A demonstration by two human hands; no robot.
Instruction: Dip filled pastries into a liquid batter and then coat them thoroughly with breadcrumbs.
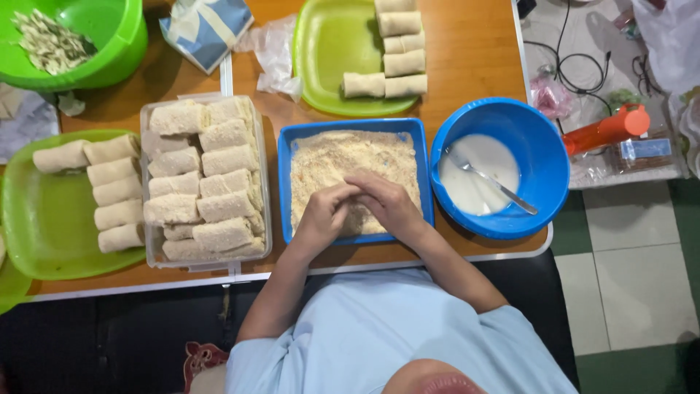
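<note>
My left hand [327, 213] and my right hand [385, 201] meet over the near part of a blue square tray [354, 125] filled with pale breadcrumbs. Both hands are cupped together with fingers closed around something in the crumbs; the thing itself is hidden under them. To the right stands a blue round bowl [543, 149] with white batter and a metal fork [490, 179] lying in it. To the left a clear rectangular container [150, 252] holds several crumb-coated rolls [219, 208].
A green tray [44, 233] at far left and a green tray [328, 44] at the back each carry several plain rolls. A green bowl [109, 36] with scraps sits back left. Beyond the table's right edge lie cables and an orange tool [609, 130].
</note>
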